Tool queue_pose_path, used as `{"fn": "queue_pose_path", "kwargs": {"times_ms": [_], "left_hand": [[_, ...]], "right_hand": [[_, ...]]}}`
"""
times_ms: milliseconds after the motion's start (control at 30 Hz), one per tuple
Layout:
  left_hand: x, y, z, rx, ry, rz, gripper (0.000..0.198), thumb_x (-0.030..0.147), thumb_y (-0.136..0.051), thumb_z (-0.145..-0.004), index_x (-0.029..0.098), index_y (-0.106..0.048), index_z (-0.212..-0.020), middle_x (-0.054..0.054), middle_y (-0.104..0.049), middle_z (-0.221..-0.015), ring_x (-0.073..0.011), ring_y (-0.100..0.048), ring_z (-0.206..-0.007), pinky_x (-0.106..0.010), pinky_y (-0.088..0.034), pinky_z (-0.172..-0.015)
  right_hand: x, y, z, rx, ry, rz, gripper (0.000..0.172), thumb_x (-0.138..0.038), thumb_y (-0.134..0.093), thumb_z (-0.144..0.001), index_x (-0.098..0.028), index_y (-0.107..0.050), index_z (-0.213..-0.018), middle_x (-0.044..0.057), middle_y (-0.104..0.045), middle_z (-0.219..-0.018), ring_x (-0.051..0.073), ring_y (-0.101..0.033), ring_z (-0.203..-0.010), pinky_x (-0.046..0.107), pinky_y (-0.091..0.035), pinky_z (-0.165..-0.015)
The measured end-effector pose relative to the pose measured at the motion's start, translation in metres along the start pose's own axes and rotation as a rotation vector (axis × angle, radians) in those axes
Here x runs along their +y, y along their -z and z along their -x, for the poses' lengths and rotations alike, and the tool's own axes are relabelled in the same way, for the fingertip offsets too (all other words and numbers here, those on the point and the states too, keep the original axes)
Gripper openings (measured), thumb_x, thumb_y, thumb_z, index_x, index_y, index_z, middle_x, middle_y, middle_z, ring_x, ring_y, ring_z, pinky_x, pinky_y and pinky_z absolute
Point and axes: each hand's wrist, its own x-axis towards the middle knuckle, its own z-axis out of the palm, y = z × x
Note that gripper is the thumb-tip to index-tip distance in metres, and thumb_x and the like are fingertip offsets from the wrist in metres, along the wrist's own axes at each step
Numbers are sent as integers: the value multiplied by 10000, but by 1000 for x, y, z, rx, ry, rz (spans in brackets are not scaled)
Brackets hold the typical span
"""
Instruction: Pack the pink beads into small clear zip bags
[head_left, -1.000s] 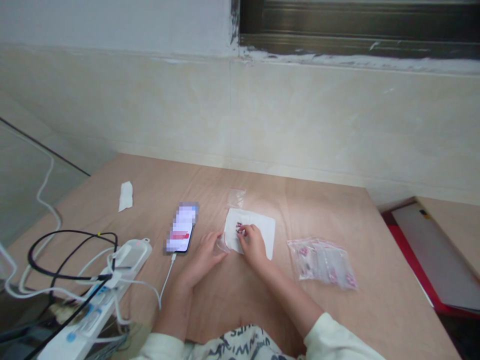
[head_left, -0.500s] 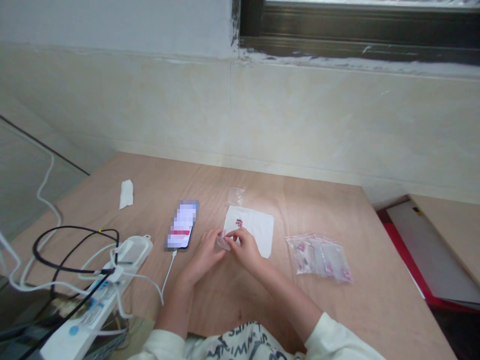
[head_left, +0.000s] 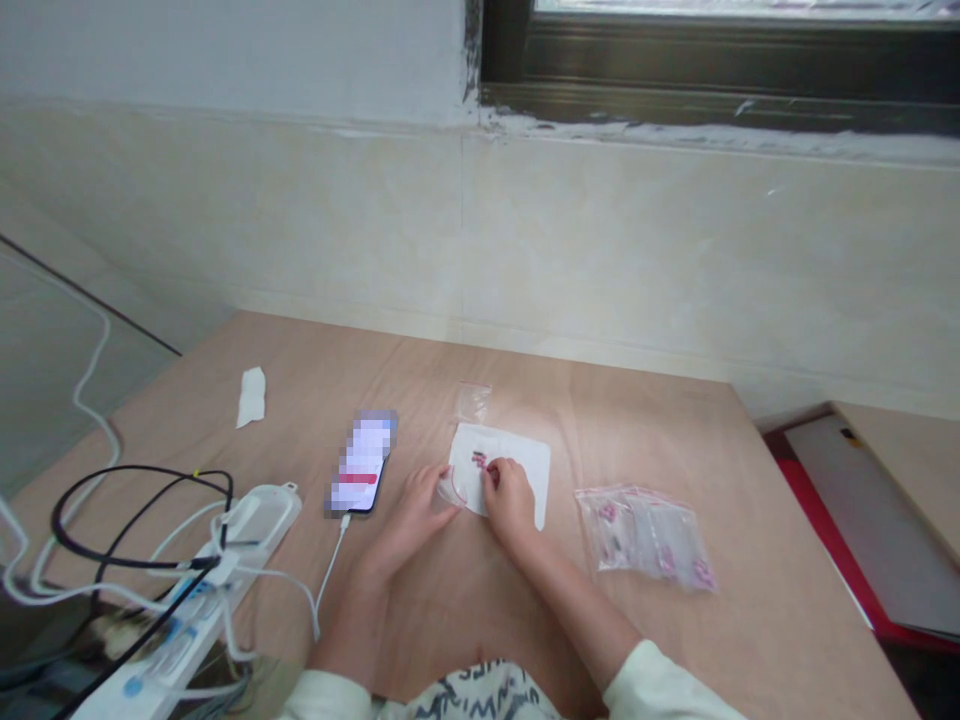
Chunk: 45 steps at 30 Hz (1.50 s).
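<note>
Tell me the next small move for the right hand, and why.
Probably pinch one of the small pink-and-dark pieces with the right hand: it is just beside them over the flat white sheet, and the left hand holds a small clear plastic bag at the sheet's left edge. Whether the right hand grips one is unclear.

Dark capital letters stand on the pale shirt (head_left: 486, 694) at the bottom centre of the frame; one line seems to run "UNWIN" (folds and the frame edge cut into it), and a fragment above it looks like "NES", its beginning unclear. The phone (head_left: 362, 462), left of centre, has a pixelated screen whose content cannot be read.
</note>
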Motion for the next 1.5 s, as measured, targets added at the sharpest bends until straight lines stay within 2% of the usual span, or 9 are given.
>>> {"fn": "queue_pose_path", "kwargs": {"times_ms": [200, 333, 600, 733, 867, 1067, 1267, 1367, 1500], "left_hand": [[1, -2, -3, -30, 15, 13, 429, 223, -582, -646, 176, -450, -1051, -76, -506, -1051, -213, -446, -1017, -363, -351, -880], [4, 2, -3, -47, 39, 5, 446, 217, -577, -647, 180, -436, -1069, -76, -492, -1074, -215, -435, -1032, -369, -336, -899], [6, 2, 0, -45, 38, 2, 434, 212, -578, -642, 188, -450, -1057, -73, -504, -1052, -224, -444, -1014, -381, -344, -889], [6, 0, 3, -30, 34, 13, 431, 210, -586, -633, 191, -455, -1044, -66, -509, -1048, -225, -446, -1018, -384, -341, -892], [7, -6, 7, -8, 28, 71, 421, 197, -577, -642, 178, -439, -1039, -75, -493, -1060, -213, -442, -1028, -375, -339, -894], [17, -14, 17, 52, 77, 251, 442, 195, -576, -644, 160, -371, -1034, -87, -479, -1037, -203, -459, -1009, -375, -349, -884], [33, 2, 29, 1, 92, 406, 369, 257, -574, -668, 177, -408, -988, -54, -499, -1008, -169, -488, -979, -324, -370, -880], [37, 13, 31, -34, 116, 477, 208, 315, -491, -735, 164, -492, -878, -32, -553, -882, -157, -535, -877, -301, -413, -813], [44, 22, 30, -14, 147, 531, 209, 340, -507, -720, 151, -546, -800, -10, -574, -776, -139, -555, -753, -266, -444, -721]], "right_hand": [[-6, 3, 2, -132, 127, -258, 113, -219, -459, -736, -160, -541, -787, 36, -547, -708, 154, -504, -690, 263, -388, -669], [1, 2, -5, -11, 21, -109, 150, -222, -455, -738, -139, -524, -841, 77, -551, -775, 182, -491, -726, 293, -384, -672], [6, 3, -10, -36, 44, -10, 110, -184, -441, -739, -163, -545, -712, 72, -544, -732, 189, -478, -730, 292, -373, -662], [-1, 8, -1, -57, 49, -200, 86, -195, -471, -722, -162, -550, -720, 49, -550, -712, 165, -491, -691, 283, -382, -657], [-17, 19, 17, -180, 104, -342, 105, -217, -487, -728, -179, -584, -713, 29, -545, -691, 154, -500, -686, 270, -391, -636], [-30, 37, 40, -228, 96, -381, 130, -234, -531, -710, -202, -610, -807, 61, -508, -884, 177, -486, -848, 266, -413, -630], [-25, 52, 48, -161, 150, -428, 119, -219, -468, -749, -184, -582, -750, 47, -575, -756, 161, -509, -754, 273, -423, -625], [-27, 60, 49, -161, 116, -459, 123, -232, -470, -747, -177, -580, -742, 50, -594, -750, 160, -519, -739, 278, -423, -634], [-29, 64, 46, -174, 37, -604, 125, -271, -511, -719, -174, -568, -775, 32, -591, -737, 140, -536, -694, 263, -421, -620]]}}
